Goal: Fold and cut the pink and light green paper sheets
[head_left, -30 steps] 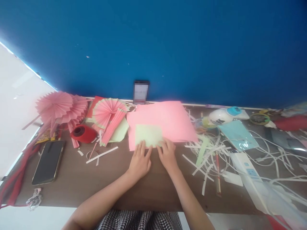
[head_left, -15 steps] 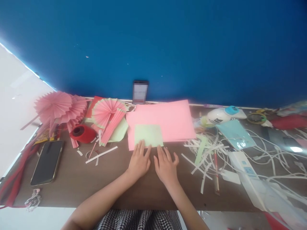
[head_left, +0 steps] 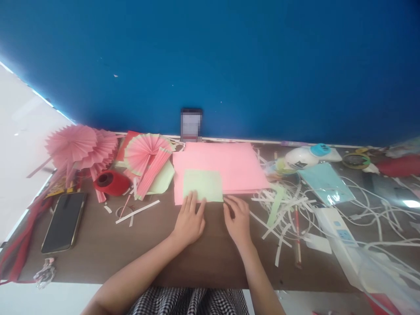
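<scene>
A small light green sheet of paper (head_left: 206, 180) lies on the lower left part of larger pink paper sheets (head_left: 226, 159). The fingers of my left hand (head_left: 189, 218) are stretched out, with the tips pressing flat on the lower left part of the green sheet. My right hand (head_left: 239, 216) is curled at the green sheet's lower right corner, thumb and forefinger close together there in a pinch. A phone-like device with a blurred screen (head_left: 191, 126) leans on the blue wall behind the paper.
Pink folded paper fans (head_left: 74, 146) and a red spool (head_left: 112, 183) sit at the left, with a dark phone (head_left: 64, 222) nearer me. On the right are paper strips (head_left: 278, 203), a white glue bottle (head_left: 300, 158), a pencil (head_left: 297, 238), a power strip (head_left: 337, 232) and tangled white cables (head_left: 377, 210).
My right hand has moved right, from the green sheet's lower edge to its lower right corner, and its fingers have curled. The upper pink sheet's right side has shifted slightly. My left hand stays put.
</scene>
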The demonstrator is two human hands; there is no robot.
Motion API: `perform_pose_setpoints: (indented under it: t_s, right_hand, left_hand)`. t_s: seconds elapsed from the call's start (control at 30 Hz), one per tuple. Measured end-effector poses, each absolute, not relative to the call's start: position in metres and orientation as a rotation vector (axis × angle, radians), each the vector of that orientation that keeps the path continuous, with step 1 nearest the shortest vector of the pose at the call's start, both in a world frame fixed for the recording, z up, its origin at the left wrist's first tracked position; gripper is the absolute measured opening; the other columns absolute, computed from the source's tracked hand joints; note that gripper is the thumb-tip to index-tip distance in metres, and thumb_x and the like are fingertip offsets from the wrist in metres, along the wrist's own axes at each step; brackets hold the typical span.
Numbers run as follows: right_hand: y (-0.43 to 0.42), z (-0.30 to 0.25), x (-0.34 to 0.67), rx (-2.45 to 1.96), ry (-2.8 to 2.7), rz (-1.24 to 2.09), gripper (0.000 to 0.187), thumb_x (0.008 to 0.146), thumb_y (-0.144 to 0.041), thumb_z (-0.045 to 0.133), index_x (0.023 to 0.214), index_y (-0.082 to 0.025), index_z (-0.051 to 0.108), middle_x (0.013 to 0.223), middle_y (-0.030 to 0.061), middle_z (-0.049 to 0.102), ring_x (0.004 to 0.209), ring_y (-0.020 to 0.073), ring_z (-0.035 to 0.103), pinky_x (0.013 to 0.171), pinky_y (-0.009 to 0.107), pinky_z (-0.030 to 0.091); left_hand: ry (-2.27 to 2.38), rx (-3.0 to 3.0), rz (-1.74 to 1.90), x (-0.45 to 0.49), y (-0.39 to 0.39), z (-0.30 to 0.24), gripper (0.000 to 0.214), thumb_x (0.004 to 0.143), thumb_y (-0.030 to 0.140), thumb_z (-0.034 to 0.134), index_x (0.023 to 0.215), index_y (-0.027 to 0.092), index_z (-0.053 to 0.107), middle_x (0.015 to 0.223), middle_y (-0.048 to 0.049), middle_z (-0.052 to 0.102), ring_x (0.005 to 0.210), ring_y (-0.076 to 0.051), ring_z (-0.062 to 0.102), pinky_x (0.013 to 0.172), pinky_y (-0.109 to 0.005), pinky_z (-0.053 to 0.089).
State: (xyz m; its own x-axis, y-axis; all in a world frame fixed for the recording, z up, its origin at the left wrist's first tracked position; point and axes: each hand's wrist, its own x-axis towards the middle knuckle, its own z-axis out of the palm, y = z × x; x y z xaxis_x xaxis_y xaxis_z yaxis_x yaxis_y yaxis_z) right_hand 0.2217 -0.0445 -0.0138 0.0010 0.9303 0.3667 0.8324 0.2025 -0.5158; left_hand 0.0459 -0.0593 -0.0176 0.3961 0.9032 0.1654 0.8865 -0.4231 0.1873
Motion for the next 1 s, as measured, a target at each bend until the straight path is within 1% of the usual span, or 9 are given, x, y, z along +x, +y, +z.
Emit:
perform_pose_setpoints:
  t_s: [0.13,0.2,0.27,0.43,0.53,0.63,0.77,1.0]
  right_hand:
    - [-0.029,-0.015,0.224,-1.742,-1.833,0.285,0.015,0.078,-0.035,0.053,0.079,-0.022,0.06,0.097,0.0071,0.056,0.095,0.0247,0.046,0.082,0.042,0.036]
    - [-0.025,-0.018,0.224,-1.77,-1.825,0.297,0.016,0.076,-0.035,0.055,0.07,-0.021,0.058,0.097,0.0071,0.055,0.095,0.0258,0.045,0.08,0.042,0.035]
    - [-0.023,-0.021,0.223,-1.783,-1.811,0.294,0.017,0.076,-0.034,0.056,0.065,-0.021,0.057,0.098,0.0073,0.054,0.097,0.0265,0.044,0.079,0.042,0.034]
    - [-0.024,-0.023,0.219,-1.771,-1.78,0.201,0.017,0.078,-0.03,0.054,0.065,-0.02,0.054,0.096,0.0074,0.053,0.096,0.0255,0.043,0.079,0.041,0.034]
    - [-0.025,-0.022,0.218,-1.674,-1.817,0.168,0.012,0.08,-0.026,0.051,0.07,-0.02,0.053,0.087,0.0057,0.055,0.086,0.0213,0.046,0.077,0.037,0.035]
    - [-0.025,-0.02,0.218,-1.622,-1.833,0.242,0.011,0.082,-0.023,0.049,0.071,-0.02,0.05,0.077,0.0029,0.056,0.075,0.0178,0.047,0.072,0.033,0.036]
    - [-0.023,-0.02,0.218,-1.673,-1.842,0.244,0.015,0.081,-0.025,0.048,0.067,-0.02,0.047,0.071,0.0022,0.055,0.069,0.0175,0.045,0.068,0.031,0.036]
    - [-0.021,-0.022,0.216,-1.739,-1.893,0.198,0.018,0.083,-0.027,0.045,0.066,-0.02,0.046,0.069,0.0026,0.054,0.065,0.0173,0.044,0.065,0.03,0.033]
  left_hand:
    - [1.637,2.578,0.367,0.046,-0.059,-0.018,0.06,0.076,0.023,0.046,0.132,0.013,0.028,0.143,-0.0182,0.014,0.13,-0.034,0.013,0.102,-0.05,0.023]
    - [1.642,2.579,0.363,0.046,-0.059,-0.018,0.059,0.076,0.023,0.046,0.132,0.014,0.028,0.143,-0.0181,0.014,0.13,-0.034,0.013,0.102,-0.049,0.022]
    - [1.647,2.58,0.358,0.046,-0.059,-0.017,0.06,0.076,0.024,0.046,0.133,0.014,0.028,0.143,-0.0179,0.014,0.13,-0.034,0.013,0.102,-0.05,0.022]
    - [1.646,2.58,0.339,0.047,-0.058,-0.015,0.062,0.076,0.025,0.049,0.134,0.018,0.027,0.144,-0.0149,0.013,0.13,-0.035,0.015,0.102,-0.051,0.021]
    - [1.641,2.568,0.329,0.047,-0.058,-0.014,0.064,0.075,0.024,0.05,0.134,0.021,0.026,0.144,-0.0133,0.013,0.13,-0.035,0.015,0.101,-0.052,0.023]
    - [1.638,2.556,0.325,0.047,-0.058,-0.014,0.065,0.074,0.025,0.051,0.134,0.021,0.026,0.144,-0.014,0.012,0.129,-0.036,0.015,0.101,-0.052,0.023]
    - [1.653,2.546,0.312,0.048,-0.058,-0.014,0.064,0.075,0.025,0.05,0.134,0.021,0.026,0.144,-0.0136,0.012,0.129,-0.036,0.015,0.101,-0.051,0.023]
    - [1.643,2.538,0.289,0.048,-0.058,-0.013,0.066,0.075,0.024,0.05,0.135,0.021,0.023,0.144,-0.0152,0.011,0.129,-0.037,0.013,0.1,-0.052,0.025]
